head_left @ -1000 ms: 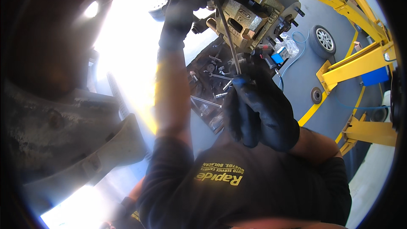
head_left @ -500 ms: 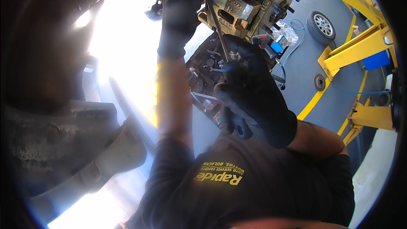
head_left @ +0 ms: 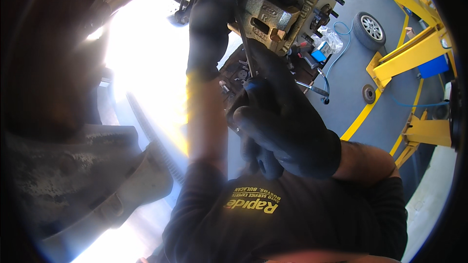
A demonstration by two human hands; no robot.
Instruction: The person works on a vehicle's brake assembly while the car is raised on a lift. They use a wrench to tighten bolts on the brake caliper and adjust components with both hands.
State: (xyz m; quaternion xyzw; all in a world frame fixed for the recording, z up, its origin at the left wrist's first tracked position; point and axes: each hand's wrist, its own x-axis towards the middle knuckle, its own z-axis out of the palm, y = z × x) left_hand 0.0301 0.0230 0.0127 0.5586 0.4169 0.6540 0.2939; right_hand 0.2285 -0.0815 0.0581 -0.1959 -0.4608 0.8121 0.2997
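Note:
At the upper middle is a gold-coloured metal brake caliper (head_left: 268, 22) beside a wheel hub with protruding studs (head_left: 321, 12). My left hand (head_left: 209, 24), in a black glove, is curled at the caliper's left side, near the top of a long thin metal rod (head_left: 246, 51); what its fingertips grip is hidden. My right hand (head_left: 287, 126), also gloved, is closed around the lower part of that rod, below the caliper, with its thumb and fingers bent. Behind it, a dark tray of loose tools (head_left: 233, 70) is partly hidden.
Yellow lift posts (head_left: 399, 58) stand at the right, near a wheel (head_left: 369, 30), a rotor disc (head_left: 369, 93), a blue box (head_left: 431, 67) and air hoses on the floor. A blue-and-white box (head_left: 321, 51) lies behind the hub. Dark vehicle bodywork (head_left: 68, 165) fills the left, beside strong glare.
My right hand has shifted a little leftward along with the rod's lower end, covering more of the tool tray. My left hand stays at the caliper.

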